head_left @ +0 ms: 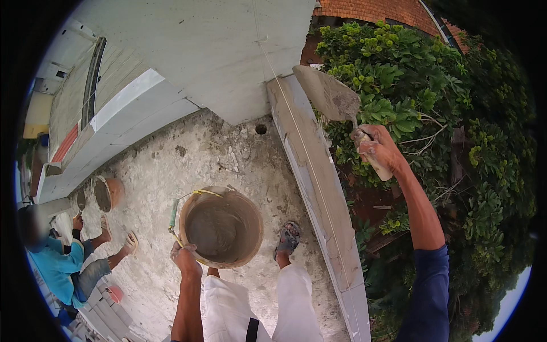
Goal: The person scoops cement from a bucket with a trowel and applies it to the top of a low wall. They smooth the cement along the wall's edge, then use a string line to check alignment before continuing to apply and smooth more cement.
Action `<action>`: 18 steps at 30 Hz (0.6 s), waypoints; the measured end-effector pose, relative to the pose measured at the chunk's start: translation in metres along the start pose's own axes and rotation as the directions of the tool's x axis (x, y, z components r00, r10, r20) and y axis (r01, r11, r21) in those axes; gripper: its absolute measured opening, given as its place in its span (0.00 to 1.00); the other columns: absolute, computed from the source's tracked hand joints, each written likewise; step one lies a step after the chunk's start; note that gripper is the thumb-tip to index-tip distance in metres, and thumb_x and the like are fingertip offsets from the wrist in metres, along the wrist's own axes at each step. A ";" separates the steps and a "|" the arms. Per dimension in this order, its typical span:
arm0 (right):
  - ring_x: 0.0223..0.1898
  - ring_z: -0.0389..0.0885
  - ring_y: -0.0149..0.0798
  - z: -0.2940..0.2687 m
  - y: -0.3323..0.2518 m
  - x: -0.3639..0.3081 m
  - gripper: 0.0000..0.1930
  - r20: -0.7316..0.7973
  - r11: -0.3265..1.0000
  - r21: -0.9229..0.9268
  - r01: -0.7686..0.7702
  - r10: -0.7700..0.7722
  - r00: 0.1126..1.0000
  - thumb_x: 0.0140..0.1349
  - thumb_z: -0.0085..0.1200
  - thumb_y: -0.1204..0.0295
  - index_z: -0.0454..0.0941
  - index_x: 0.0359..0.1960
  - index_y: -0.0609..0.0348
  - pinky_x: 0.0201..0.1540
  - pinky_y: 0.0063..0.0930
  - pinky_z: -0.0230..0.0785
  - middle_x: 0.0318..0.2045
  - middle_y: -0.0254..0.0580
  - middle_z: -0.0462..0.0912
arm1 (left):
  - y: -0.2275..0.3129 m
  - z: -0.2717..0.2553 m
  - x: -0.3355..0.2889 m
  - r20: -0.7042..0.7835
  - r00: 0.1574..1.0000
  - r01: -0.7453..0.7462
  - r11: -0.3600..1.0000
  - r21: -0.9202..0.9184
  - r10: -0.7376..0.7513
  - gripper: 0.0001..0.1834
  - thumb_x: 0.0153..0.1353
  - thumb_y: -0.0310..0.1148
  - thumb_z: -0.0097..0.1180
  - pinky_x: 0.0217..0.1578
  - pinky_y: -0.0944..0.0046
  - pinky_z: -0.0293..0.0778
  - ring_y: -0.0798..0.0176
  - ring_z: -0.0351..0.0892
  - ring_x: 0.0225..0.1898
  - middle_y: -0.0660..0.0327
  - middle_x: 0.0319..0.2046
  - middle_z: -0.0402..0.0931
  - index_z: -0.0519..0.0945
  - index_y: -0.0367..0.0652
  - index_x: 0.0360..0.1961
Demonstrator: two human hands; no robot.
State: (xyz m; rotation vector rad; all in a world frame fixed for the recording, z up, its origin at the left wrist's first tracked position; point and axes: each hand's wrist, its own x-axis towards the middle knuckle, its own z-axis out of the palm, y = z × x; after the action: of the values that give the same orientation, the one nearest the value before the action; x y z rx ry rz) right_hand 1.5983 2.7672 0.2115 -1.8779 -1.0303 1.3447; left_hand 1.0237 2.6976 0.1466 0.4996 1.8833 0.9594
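A round bucket (256, 212) with a thick grey layer of wet mortar (215, 231) inside hangs or stands before my legs; I cannot tell which. My left hand (186, 259) is closed at its near-left rim, by the end of a wire handle with a green grip (174, 212). Raised on the right, my right hand (376, 149) wraps round the handle of a trowel (327, 94). The trowel's broad blade is smeared with mortar and points up and left, above the end of a low wall.
A low wall (312, 154) with mortar along its top and a taut string (296, 122) over it runs along my right. Leafy trees (387, 74) stand beyond. At left, a person in turquoise (57, 265) sits with a trowel near another bucket (115, 192). The concrete floor has a hole (261, 129).
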 end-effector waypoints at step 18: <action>0.45 0.79 0.65 0.067 0.157 0.199 0.21 -0.211 0.662 -0.543 0.516 -0.703 0.679 0.49 0.59 0.81 0.74 0.48 0.72 0.47 0.43 0.74 0.45 0.62 0.78 | -0.097 0.006 -0.013 0.049 0.999 0.007 0.996 0.086 -0.011 0.31 0.41 0.14 0.48 0.48 0.66 0.73 0.64 0.78 0.41 0.58 0.43 0.80 0.79 0.31 0.52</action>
State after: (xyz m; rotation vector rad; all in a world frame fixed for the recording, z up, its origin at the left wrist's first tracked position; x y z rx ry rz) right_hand 1.6098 2.8580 -0.0342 -1.7211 -1.6495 0.2903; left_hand 1.0405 2.6321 0.0751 0.5606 1.8861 0.8556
